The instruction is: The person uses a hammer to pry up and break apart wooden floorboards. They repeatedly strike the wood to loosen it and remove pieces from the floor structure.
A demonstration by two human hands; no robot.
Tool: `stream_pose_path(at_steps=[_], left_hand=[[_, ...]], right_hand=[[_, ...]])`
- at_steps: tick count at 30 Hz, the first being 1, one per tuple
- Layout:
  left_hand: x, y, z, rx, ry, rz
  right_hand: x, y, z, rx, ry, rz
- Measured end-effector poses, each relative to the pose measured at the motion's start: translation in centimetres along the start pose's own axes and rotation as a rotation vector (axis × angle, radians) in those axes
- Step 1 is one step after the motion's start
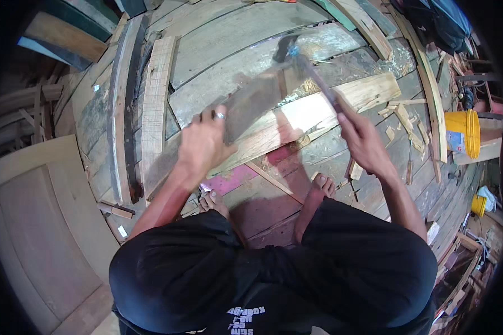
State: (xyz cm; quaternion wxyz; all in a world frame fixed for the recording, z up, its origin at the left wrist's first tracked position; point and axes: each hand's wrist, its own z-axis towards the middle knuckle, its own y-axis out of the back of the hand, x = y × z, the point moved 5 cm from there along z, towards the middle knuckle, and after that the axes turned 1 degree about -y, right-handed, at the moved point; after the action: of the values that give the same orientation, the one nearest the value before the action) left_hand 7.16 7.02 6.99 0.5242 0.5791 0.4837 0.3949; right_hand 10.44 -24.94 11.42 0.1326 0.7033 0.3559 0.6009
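The plank [318, 111] lay slantwise on the floor [262, 220] in front of the person, its pale face bright, its right end farther off than its left. A dark, smeared patch ran along its far side; whether this was shadow or wood could not be told.

The left hand [202, 137] was at the plank's left end, fingers bent and thumb toward the near edge. Whether it gripped or merely pressed could not be told. The right hand [363, 142] was closed round the handle of a tool [320, 82], whose head, blurred, was over the plank's far side; its exact kind was unclear.

For good work here, the left hand seemed well placed, away from the tool's head, and would have done best to stay there, bearing down evenly so that the plank did not rock. A relaxed wrist and a firm hold low on the handle would likely have kept the tool true.

Both bare feet [321, 187] were near the plank's near side, a sensible reason for care with any glancing stroke. Chips [402, 120] littered the right. Farther out were a board [156, 95] on the left and a yellow bucket [470, 134] on the right.
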Motion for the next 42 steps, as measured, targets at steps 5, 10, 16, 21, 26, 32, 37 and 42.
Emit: stream_pose_path(at_steps=[5, 10, 16, 21, 26, 32, 37, 42], left_hand=[[2.1, -1.2, 0.7, 0.128, 0.089, -0.091], [4.8, -1.7, 2.4, 0.257, 0.101, -0.133], [6.3, -2.4, 2.7, 0.235, 0.084, -0.170], [6.9, -2.7, 2.6, 0.189, 0.077, -0.208], [7.3, -2.8, 2.6, 0.110, 0.025, -0.255], [9.7, -2.2, 4.5, 0.203, 0.087, -0.375], [7.2, -2.4, 2.7, 0.120, 0.155, -0.238], [9.0, -2.8, 2.5, 0.037, 0.107, -0.433]], right_hand=[[0.7, 1.7, 0.1, -0.087, 0.081, 0.072], [5.7, 7.6, -1.4, -0.466, 0.302, 0.515], [3.8, 3.0, -0.3, -0.435, 0.329, 0.378], [-0.6, -2.1, 1.6, 0.071, -0.086, -0.078], [4.1, 1.0, 1.4, -0.165, 0.182, 0.264], [6.9, 4.5, 0.0, -0.244, 0.101, 0.529], [5.6, 3.6, -1.1, -0.243, 0.208, 0.512], [3.6, 2.8, -2.3, -0.176, 0.034, 0.614]])
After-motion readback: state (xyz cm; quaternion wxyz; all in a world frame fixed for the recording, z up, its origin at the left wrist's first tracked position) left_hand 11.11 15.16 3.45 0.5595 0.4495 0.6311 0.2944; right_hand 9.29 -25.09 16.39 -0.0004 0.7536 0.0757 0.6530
